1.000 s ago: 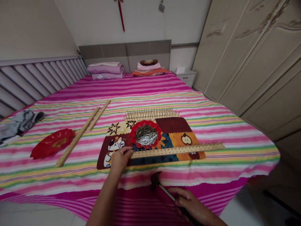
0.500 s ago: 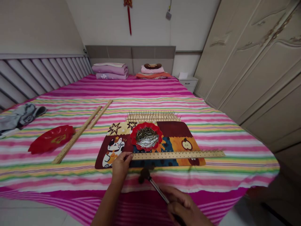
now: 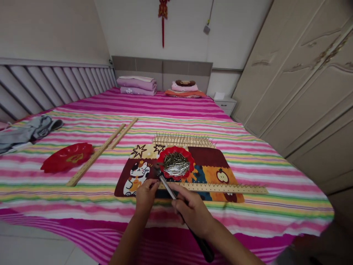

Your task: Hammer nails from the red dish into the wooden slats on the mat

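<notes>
My right hand (image 3: 193, 209) is wrapped around a hammer (image 3: 169, 188) with a black grip and a metal shaft. Its dark head is raised close to the fingertips of my left hand (image 3: 146, 195). Those left fingers are pinched together at the left end of a wooden strip (image 3: 220, 187), and what is between them is hidden. A row of upright nails runs along this strip, which lies across a patterned mat (image 3: 124, 173). Just behind it, a red scalloped bowl (image 3: 191, 167) holds a heap of loose nails (image 3: 176, 164).
Beyond the mat stand wooden strips studded with nails (image 3: 183, 140). Left of it lie two strips, a long one (image 3: 96, 154) and another (image 3: 124, 133), plus a red plate (image 3: 55, 160) and grey cloth (image 3: 33, 130). All rest on a striped bedspread (image 3: 275, 165).
My right hand has lifted the hammer up and to the left, bringing its head from in front of the mat to near my left fingers. My left hand stays at the strip's end.
</notes>
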Available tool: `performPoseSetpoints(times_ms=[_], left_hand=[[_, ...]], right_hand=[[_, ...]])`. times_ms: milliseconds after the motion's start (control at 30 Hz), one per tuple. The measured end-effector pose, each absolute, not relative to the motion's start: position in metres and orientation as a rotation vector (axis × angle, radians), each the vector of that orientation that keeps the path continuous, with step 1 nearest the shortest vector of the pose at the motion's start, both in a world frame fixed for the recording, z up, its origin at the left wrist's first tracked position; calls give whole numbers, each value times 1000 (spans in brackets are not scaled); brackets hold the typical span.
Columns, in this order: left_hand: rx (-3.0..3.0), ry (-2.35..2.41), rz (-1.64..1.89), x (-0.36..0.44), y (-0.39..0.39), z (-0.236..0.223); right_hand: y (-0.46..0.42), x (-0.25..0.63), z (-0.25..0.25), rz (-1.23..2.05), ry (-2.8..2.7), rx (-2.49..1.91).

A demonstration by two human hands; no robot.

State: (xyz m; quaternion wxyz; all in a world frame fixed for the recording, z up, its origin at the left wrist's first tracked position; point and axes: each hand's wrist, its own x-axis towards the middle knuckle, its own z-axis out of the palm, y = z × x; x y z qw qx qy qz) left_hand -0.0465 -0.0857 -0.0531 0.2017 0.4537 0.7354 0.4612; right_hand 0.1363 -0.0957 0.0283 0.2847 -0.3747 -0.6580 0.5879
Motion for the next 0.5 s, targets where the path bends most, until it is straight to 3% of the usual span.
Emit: performPoseSetpoints(times_ms=[367, 500], left_hand=[[1256, 2042, 1314, -45, -86, -55], [1259, 1997, 1315, -48, -85, -60]], right_hand=[[-115, 162, 45, 1547, -1745, -912], [-140, 202, 23, 1631, -1703, -997]])
